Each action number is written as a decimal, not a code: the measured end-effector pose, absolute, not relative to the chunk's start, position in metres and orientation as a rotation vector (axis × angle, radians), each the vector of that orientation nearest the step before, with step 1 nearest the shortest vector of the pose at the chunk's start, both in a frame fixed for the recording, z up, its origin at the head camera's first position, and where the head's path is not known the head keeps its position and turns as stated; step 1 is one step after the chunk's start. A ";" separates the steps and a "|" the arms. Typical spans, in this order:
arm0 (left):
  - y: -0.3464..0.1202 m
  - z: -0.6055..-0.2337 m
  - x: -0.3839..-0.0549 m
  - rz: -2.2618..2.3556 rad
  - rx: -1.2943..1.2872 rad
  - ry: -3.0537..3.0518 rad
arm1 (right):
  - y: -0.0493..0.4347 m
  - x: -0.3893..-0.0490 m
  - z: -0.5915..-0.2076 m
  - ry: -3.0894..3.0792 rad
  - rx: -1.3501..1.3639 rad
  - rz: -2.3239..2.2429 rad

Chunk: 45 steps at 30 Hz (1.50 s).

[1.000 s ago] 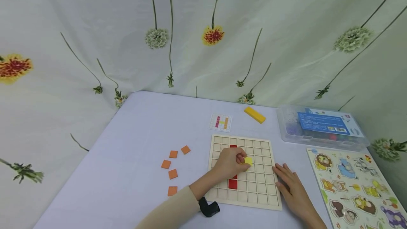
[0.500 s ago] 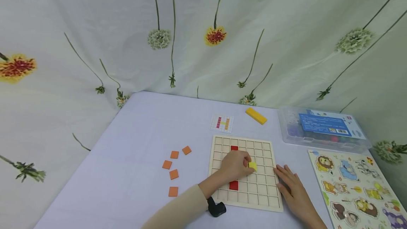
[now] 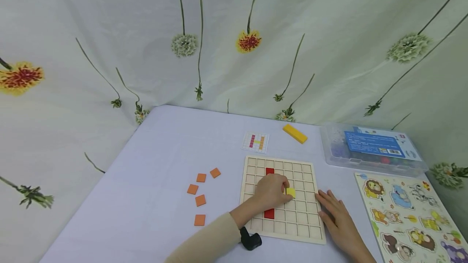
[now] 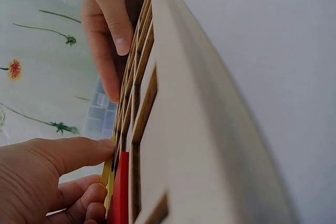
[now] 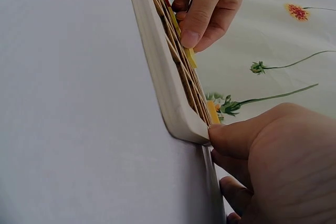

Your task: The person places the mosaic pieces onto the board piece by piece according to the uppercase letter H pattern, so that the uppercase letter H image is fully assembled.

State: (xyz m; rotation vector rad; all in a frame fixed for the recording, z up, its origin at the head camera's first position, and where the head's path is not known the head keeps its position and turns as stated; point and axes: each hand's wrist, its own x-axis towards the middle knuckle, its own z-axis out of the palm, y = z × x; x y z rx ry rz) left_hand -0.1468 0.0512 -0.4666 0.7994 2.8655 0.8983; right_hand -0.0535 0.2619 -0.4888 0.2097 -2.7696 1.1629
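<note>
Pinching the yellow tile (image 3: 290, 192) between thumb and fingers, your left grip (image 3: 272, 192) is narrow and sits over the grid board (image 3: 300, 230), head view. Tile location: on the board near its middle, just right of a line of red tiles (image 3: 269, 213) that your hand partly covers. Your right grip (image 3: 338, 218) is wide, holding nothing, fingers extended, tips at the board's right edge. Noted on the table (image 3: 120, 206): five orange tiles (image 3: 200, 200) lie loose left of the board; beyond it, a pattern card (image 3: 255, 141) and a yellow-orange bar (image 3: 295, 133). To the right, a clear plastic box (image 3: 373, 149) with a blue label stands just behind an animal puzzle board (image 3: 409, 214).

Left wrist view: you see the yellow tile edge-on between your left thumb and fingers, close beside a red tile. Your right fingers reach the board's far side.

Right wrist view: your right thumb touches the board's rim near a corner. Farther along, your left thumb presses over the yellow tile; more yellow shows toward the red, partly hidden, so you cannot tell whether it is a second tile.
</note>
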 end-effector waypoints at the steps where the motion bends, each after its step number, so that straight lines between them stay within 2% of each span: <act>1: 0.051 -0.466 -0.147 0.895 0.804 2.866 | 0.262 -0.053 -0.489 -2.770 0.210 1.161; 16: 0.051 -0.464 -0.147 0.859 0.840 2.858 | 0.262 -0.053 -0.490 -2.757 0.228 1.135; 24: 0.036 -0.442 -0.142 0.843 0.867 2.832 | 0.262 -0.053 -0.490 -2.763 0.225 1.145; 29: 0.000 -0.420 -0.135 0.940 0.878 2.809 | 0.262 -0.053 -0.489 -2.776 0.218 1.144; 35: -0.067 -0.405 -0.127 1.208 0.886 2.823 | 0.263 -0.053 -0.489 -2.779 0.213 1.145; 45: -0.175 -0.418 -0.127 1.403 0.642 2.861 | 0.263 -0.053 -0.490 -2.769 0.220 1.145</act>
